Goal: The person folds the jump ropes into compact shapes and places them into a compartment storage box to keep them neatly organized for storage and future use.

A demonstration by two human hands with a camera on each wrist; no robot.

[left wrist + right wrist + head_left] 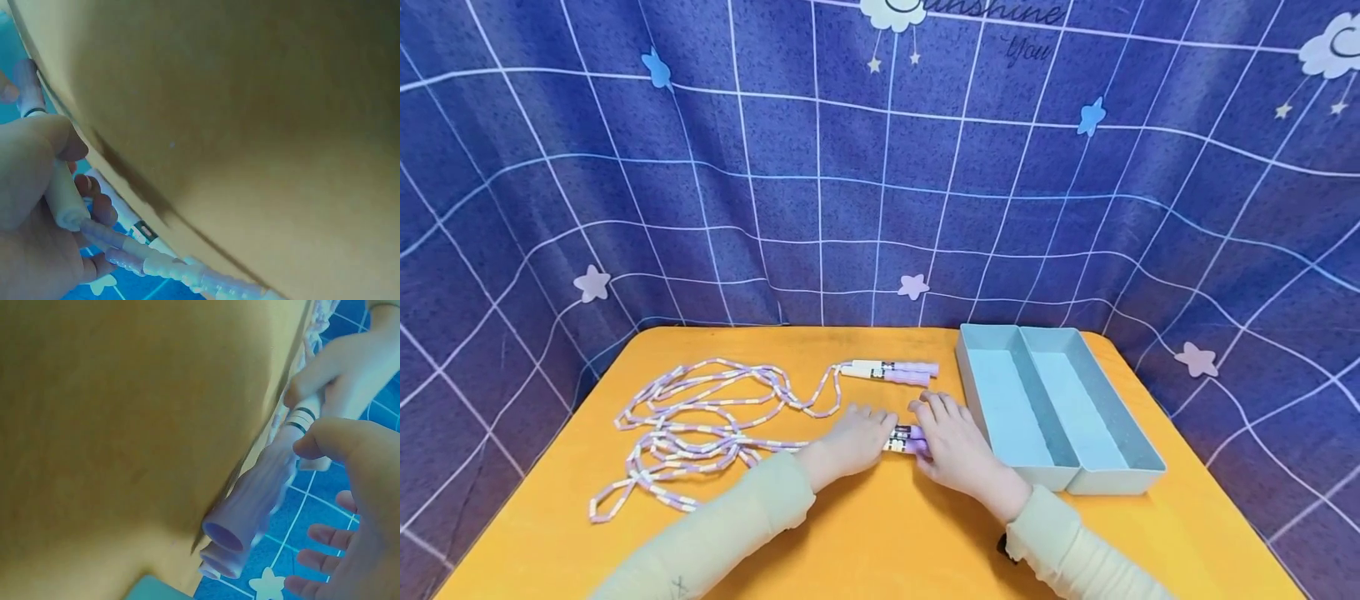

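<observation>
Blue cloth (850, 208), ruled with pale grid lines and dotted with stars (913, 287) and clouds (893, 12), hung around a table (910, 533) spread in orange-yellow. Across the left of the table, beaded cords (655, 450) in lilac and white lay in loose, overlapping loops, with the pale left sleeve (737, 525) crossing in front of part of them. Just beyond the hands, a far pair of handles (891, 372), white and lilac, lay side by side, lilac ends toward the box (1116, 482). On the opposite side, the right sleeve (1067, 537) passed near the box's front left corner, a small dark object (1006, 547) half hidden at its cuff.

Pale blue and split lengthwise, the box stood at the right of the table; whether it was one divided piece or two set together could not be told. Light floors showed in both the left compartment (1011, 408) and the right compartment (1093, 408).

Between the loops and the box, a near pair of handles (898, 440) lay in the left hand (857, 437), its fingers curled round the white section where the cord ran out. By the lilac ends was the right hand (955, 442), thumb at a handle, contact unclear, the other fingers (331, 537) relaxed and spread.
</observation>
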